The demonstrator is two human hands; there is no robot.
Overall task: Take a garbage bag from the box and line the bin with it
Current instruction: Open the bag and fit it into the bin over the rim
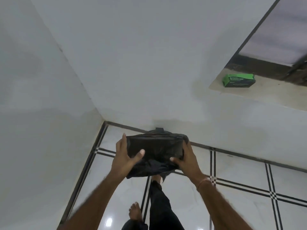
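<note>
Black garbage bag [156, 151] stretched over the bin against the wall's foot, left hand [123, 156] gripping its left edge, right hand [186, 157] gripping its right edge, green box [238, 80] on the window ledge [269, 95], well apart, tiled floor [232, 196] below.

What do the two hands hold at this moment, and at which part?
Both hold the black garbage bag: the left hand grips its left edge, the right hand its right edge.
</note>
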